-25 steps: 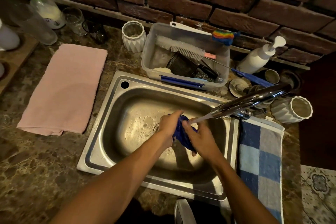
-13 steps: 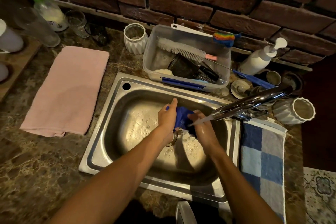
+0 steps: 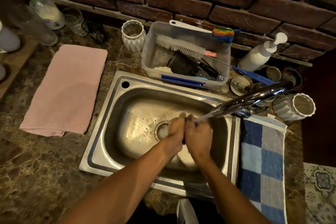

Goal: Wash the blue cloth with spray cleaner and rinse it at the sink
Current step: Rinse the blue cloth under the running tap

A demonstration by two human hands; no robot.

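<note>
- Left hand (image 3: 175, 130): over the sink basin, fingers curled, pressed against the right hand, gripping the blue cloth.
- Right hand (image 3: 199, 135): beside it under the water stream, fingers curled onto the same cloth.
- Blue cloth (image 3: 183, 141): squeezed between both hands above the drain, only thin slivers showing.
- Sink (image 3: 101, 152): stainless steel, droplets and foam on the bottom.
- Faucet (image 3: 254, 98): chrome spout, water running onto the hands.
- Pink towel (image 3: 67, 89): flat on the counter, left of the sink.
- Checked towel (image 3: 261, 165): right of the sink.
- Clear tub (image 3: 185, 54): behind the sink, 1 bottle brush (image 3: 180, 46) inside.
</note>
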